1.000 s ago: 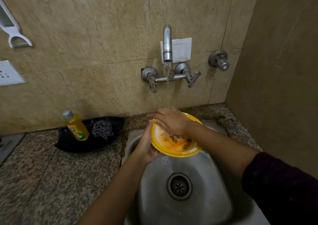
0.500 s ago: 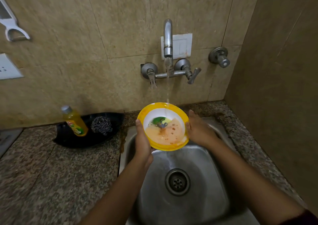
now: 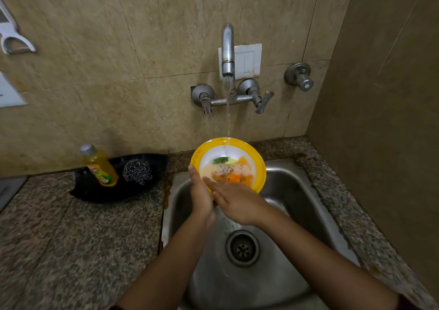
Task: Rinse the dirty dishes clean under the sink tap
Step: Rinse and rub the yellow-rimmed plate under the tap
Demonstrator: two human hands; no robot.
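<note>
A yellow-rimmed white bowl (image 3: 257,165) with orange and green food scraps and foamy water is held over the steel sink (image 3: 292,186). Water runs from the tap (image 3: 227,55) onto the bowl's far inner rim. My left hand (image 3: 200,195) grips the bowl's left edge, thumb on the rim. My right hand (image 3: 235,201) reaches across the near rim with straight fingers touching the inside of the bowl.
A black tray (image 3: 95,191) on the granite counter (image 3: 59,250) left of the sink holds a yellow soap bottle (image 3: 99,167) and a steel scrubber (image 3: 137,172). The drain (image 3: 242,248) lies below my hands. A side wall stands close on the right.
My right hand left the bowl's right side and moved over the near rim into the bowl. The bowl shifted slightly right under the stream.
</note>
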